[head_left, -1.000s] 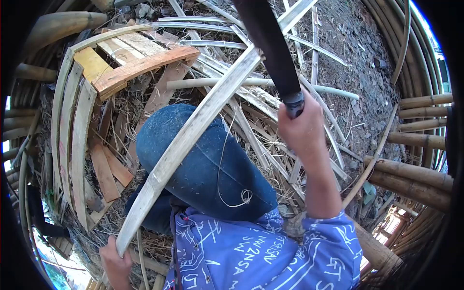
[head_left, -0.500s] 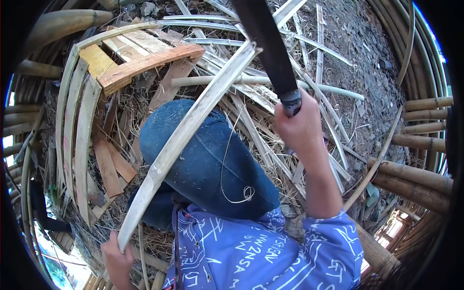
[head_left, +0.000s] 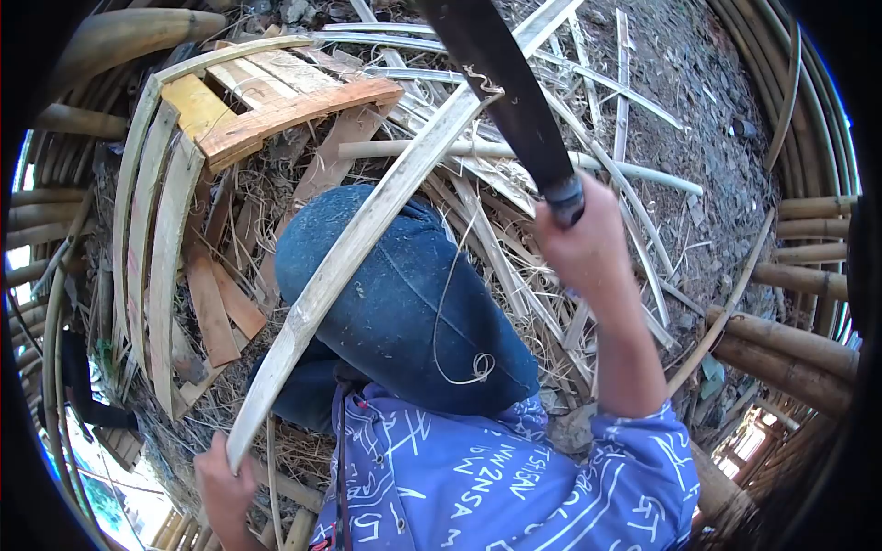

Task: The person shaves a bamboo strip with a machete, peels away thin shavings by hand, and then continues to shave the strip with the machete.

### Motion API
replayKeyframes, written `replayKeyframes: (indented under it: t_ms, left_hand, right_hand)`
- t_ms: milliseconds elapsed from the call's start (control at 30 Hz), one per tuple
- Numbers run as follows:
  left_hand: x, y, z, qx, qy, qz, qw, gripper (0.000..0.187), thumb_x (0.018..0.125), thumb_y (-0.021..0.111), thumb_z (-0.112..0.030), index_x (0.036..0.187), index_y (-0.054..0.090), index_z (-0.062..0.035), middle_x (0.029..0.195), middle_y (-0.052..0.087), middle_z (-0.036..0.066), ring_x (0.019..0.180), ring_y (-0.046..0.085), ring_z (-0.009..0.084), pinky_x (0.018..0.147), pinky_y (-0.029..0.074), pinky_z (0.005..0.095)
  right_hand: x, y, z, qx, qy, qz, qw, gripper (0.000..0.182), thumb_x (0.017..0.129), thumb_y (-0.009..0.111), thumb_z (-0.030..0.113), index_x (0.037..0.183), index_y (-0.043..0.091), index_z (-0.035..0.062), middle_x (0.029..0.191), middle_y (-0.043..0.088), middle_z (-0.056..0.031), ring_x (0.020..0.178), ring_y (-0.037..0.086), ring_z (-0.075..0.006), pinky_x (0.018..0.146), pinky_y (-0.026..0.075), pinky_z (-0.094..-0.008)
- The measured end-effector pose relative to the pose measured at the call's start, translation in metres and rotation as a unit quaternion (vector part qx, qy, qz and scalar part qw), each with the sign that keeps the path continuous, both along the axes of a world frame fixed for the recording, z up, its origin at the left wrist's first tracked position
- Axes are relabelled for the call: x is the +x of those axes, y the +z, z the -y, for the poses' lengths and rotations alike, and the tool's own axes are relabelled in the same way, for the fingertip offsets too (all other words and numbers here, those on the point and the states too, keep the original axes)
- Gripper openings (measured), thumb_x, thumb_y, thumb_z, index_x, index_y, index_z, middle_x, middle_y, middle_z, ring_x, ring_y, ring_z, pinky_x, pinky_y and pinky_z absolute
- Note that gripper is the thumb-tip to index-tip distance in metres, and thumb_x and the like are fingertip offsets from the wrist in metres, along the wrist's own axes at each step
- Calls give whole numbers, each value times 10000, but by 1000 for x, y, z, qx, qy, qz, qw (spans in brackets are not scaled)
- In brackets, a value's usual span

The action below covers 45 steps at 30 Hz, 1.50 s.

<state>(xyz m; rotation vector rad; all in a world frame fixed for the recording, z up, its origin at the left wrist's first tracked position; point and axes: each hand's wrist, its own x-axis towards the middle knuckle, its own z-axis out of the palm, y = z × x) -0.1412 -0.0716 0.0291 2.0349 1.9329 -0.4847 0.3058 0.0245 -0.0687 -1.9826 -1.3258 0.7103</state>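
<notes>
A long pale bamboo strip (head_left: 367, 223) slants across my knee (head_left: 404, 294), from the lower left up to the top right. Its near end is gripped by my left hand (head_left: 226, 477), fingers wrapped around it. My right hand (head_left: 583, 241) is closed on the handle of a machete (head_left: 505, 92). The dark blade points up and away, crossing over the strip, with a curled shaving at its edge there. A thin loose fibre (head_left: 441, 335) hangs in a loop over my trouser leg.
A wooden crate-like frame (head_left: 303, 115) with slatted sides stands at the left. Split strips (head_left: 496, 248) and shavings litter the ground ahead. Bamboo poles (head_left: 790, 340) form a wall at the right, with more poles (head_left: 46, 220) at the left.
The view has shifted slightly, so most things sit a little further right. A curled shaving now shows on the blade where it meets the strip. Both hands keep their holds.
</notes>
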Motion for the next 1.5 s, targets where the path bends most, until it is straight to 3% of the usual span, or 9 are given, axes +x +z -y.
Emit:
replayKeyframes:
  t_ms: [100,233,267,600,733,833,867,1367,1500]
  left_hand:
    - [17,2,2,39,2,23,999,275,771,651,-117,995,543,1,697,554,210,662,507,400,650,404,448]
    - [14,0,-5,-18,24,16,999,209,786,648,-110,913,526,3,680,555,210,653,516,400,651,400,441]
    - [14,2,-6,-19,18,15,1000,209,786,648,-110,913,526,3,680,555,210,653,516,400,651,400,441]
    - [11,5,5,-11,37,10,999,304,746,635,-54,1026,539,19,730,561,202,713,518,392,691,402,452]
    - [20,3,-7,-39,28,39,998,242,745,623,-55,961,531,4,707,549,204,688,506,398,668,397,456]
    - [19,5,-2,-34,60,29,997,191,743,610,-48,905,516,-6,696,544,197,681,497,400,662,392,455]
    - [21,4,-6,-32,37,27,998,189,742,602,-42,904,514,-4,694,540,200,681,498,400,659,391,454]
    - [25,2,3,15,13,35,999,263,738,606,-41,981,514,-2,699,532,214,691,503,410,659,393,454]
    - [16,5,-2,-8,15,35,999,269,731,613,-42,980,517,-7,697,538,206,660,500,411,668,399,447]
  right_hand:
    - [14,6,-20,-44,-92,29,994,66,724,545,36,755,516,-14,609,536,-83,549,502,-132,549,421,-323]
    - [-11,6,-4,13,-12,-37,999,92,710,569,60,726,507,-5,613,533,-85,555,507,-148,529,397,-308]
    - [2,3,-6,15,12,47,999,215,692,542,36,888,598,-32,650,598,-205,619,622,-337,602,486,-398]
    - [15,20,-20,-156,-116,2,981,332,678,560,28,1002,603,-30,752,624,-226,760,642,-384,732,493,-392]
    - [-10,10,8,30,51,17,998,121,732,544,16,844,578,-15,618,543,-54,532,500,-121,517,398,-275]
    - [12,20,-11,-53,-36,35,997,136,715,550,7,846,568,-26,619,542,-52,539,503,-118,521,399,-273]
    - [5,25,-16,-120,-99,11,988,254,681,550,13,927,591,-30,689,607,-226,695,637,-387,661,480,-397]
    - [-13,22,-7,-85,-60,-6,995,145,698,548,-6,840,556,-35,651,590,-196,617,622,-342,568,466,-392]
    - [-31,20,17,-46,90,-33,994,207,701,550,6,902,586,-26,655,583,-201,611,615,-321,603,470,-387]
